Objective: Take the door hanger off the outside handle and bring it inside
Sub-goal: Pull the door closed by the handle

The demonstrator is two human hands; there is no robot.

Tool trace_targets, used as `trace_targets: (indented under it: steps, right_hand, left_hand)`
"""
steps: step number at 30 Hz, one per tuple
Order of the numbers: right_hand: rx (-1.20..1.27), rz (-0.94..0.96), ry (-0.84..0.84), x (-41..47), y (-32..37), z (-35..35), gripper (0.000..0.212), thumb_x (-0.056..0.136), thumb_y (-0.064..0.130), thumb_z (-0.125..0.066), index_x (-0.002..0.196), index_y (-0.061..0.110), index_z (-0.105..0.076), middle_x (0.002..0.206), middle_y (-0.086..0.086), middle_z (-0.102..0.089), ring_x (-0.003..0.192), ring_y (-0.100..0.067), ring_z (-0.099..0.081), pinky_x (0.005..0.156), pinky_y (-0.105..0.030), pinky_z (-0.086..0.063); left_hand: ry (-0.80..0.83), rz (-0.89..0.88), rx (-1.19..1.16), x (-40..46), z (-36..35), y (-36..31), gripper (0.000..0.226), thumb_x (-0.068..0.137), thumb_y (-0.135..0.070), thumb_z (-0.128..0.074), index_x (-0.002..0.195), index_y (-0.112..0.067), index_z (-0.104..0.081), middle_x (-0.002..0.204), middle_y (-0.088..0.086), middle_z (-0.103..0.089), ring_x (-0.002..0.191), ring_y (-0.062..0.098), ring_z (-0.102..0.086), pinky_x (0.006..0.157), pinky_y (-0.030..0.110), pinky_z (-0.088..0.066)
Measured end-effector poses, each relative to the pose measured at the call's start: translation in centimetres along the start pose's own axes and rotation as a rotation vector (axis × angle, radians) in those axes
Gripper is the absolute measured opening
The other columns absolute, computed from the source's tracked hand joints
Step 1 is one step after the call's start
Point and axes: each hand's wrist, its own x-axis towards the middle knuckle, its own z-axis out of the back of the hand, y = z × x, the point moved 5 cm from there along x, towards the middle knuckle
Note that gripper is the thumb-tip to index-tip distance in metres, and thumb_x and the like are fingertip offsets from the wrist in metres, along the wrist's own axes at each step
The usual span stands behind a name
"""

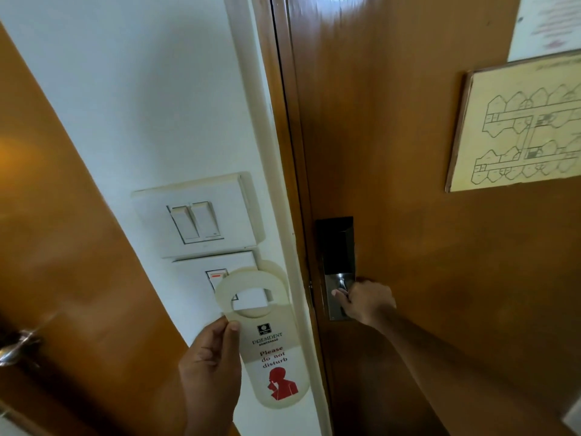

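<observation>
My left hand (210,363) holds a cream door hanger (270,341) by its left edge, upright, in front of the white wall beside the door frame. The hanger reads "Please do not disturb" in red with a red figure below. My right hand (366,302) is closed around the metal lever handle (341,286) of the brown wooden door (408,152). The door sits flush in its frame. A black lock plate (334,243) sits above the handle.
White light switches (195,215) and a card slot panel (217,278) are on the wall behind the hanger. A framed floor plan (515,124) hangs on the door. Another brown door with a metal handle (15,347) stands at the left.
</observation>
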Motion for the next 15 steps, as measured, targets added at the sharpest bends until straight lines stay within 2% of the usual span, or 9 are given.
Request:
trace_targets:
  steps: [2, 4, 6, 7, 9, 11, 13, 15]
  right_hand:
    - [-0.104, 0.002, 0.031, 0.1, 0.4, 0.8, 0.065, 0.101, 0.068, -0.026, 0.063, 0.022, -0.05, 0.056, 0.003, -0.05, 0.049, -0.01, -0.049, 0.054, -0.025, -0.046]
    - [-0.166, -0.034, 0.09, -0.5, 1.0, 1.5, 0.058, 0.104, 0.061, -0.036, 0.071, 0.019, -0.057, 0.064, 0.001, -0.056, 0.059, -0.014, -0.057, 0.068, -0.032, -0.052]
    - [-0.256, -0.067, 0.086, -2.1, 2.0, 2.7, 0.031, 0.103, 0.04, -0.053, 0.1, 0.012, -0.065, 0.092, -0.006, -0.065, 0.089, -0.022, -0.064, 0.086, -0.043, -0.052]
    - [-0.259, -0.053, 0.044, -3.0, 2.4, 3.0, 0.032, 0.099, 0.031, -0.06, 0.121, 0.009, -0.058, 0.113, -0.011, -0.063, 0.109, -0.029, -0.06, 0.098, -0.048, -0.047]
    - [-0.068, -0.036, -0.04, -7.1, 2.9, 3.3, 0.078, 0.088, 0.025, -0.072, 0.151, 0.01, -0.03, 0.147, -0.012, -0.047, 0.136, -0.035, -0.043, 0.117, -0.053, -0.033]
    - [0.283, -0.091, -0.054, -12.8, 2.9, 2.9, 0.109, 0.082, 0.029, -0.082, 0.159, 0.022, -0.006, 0.164, -0.002, -0.03, 0.149, -0.029, -0.031, 0.121, -0.047, -0.03]
    - [0.546, -0.182, 0.046, -17.9, 3.2, 2.1, 0.125, 0.074, 0.039, -0.089, 0.158, 0.034, 0.004, 0.168, 0.008, -0.017, 0.155, -0.023, -0.02, 0.122, -0.048, -0.027]
    - [0.671, -0.294, 0.011, -21.8, 2.9, 2.4, 0.13, 0.067, 0.044, -0.093, 0.157, 0.037, 0.0, 0.163, 0.013, -0.025, 0.148, -0.015, -0.031, 0.116, -0.047, -0.039]
  left_hand:
    - [0.014, 0.031, 0.016, 0.0, -0.2, 0.0, 0.022, 0.092, -0.014, -0.062, 0.091, -0.033, -0.072, 0.093, -0.016, -0.077, 0.085, 0.009, -0.072, 0.07, 0.032, -0.059]
    - [0.017, 0.071, 0.026, -0.3, -0.2, 0.0, 0.023, 0.093, -0.017, -0.062, 0.088, -0.037, -0.07, 0.091, -0.021, -0.075, 0.085, 0.006, -0.071, 0.069, 0.028, -0.057]
    - [0.029, 0.102, 0.013, -0.7, 0.0, -0.2, 0.023, 0.093, -0.018, -0.062, 0.087, -0.039, -0.069, 0.089, -0.024, -0.074, 0.084, 0.006, -0.071, 0.068, 0.025, -0.057]
    - [0.032, 0.11, 0.011, -0.7, -0.2, 0.0, 0.023, 0.093, -0.018, -0.061, 0.088, -0.039, -0.068, 0.089, -0.024, -0.074, 0.085, 0.005, -0.071, 0.068, 0.025, -0.058]
    - [0.053, 0.136, 0.006, -1.2, -0.6, 0.2, 0.022, 0.093, -0.018, -0.061, 0.09, -0.039, -0.066, 0.086, -0.022, -0.074, 0.085, 0.008, -0.071, 0.071, 0.025, -0.058]
    - [0.071, 0.191, -0.028, -2.2, -1.6, 0.3, 0.019, 0.094, -0.018, -0.061, 0.09, -0.036, -0.065, 0.084, -0.023, -0.073, 0.082, 0.011, -0.071, 0.067, 0.022, -0.056]
    - [0.079, 0.223, -0.093, -3.7, -3.1, 0.1, 0.017, 0.094, -0.019, -0.061, 0.086, -0.034, -0.064, 0.082, -0.02, -0.073, 0.078, 0.009, -0.071, 0.058, 0.016, -0.053]
    - [0.123, 0.246, -0.176, -5.9, -5.5, -0.8, 0.02, 0.094, -0.02, -0.061, 0.079, -0.033, -0.063, 0.08, -0.01, -0.074, 0.075, 0.007, -0.071, 0.059, 0.022, -0.053]
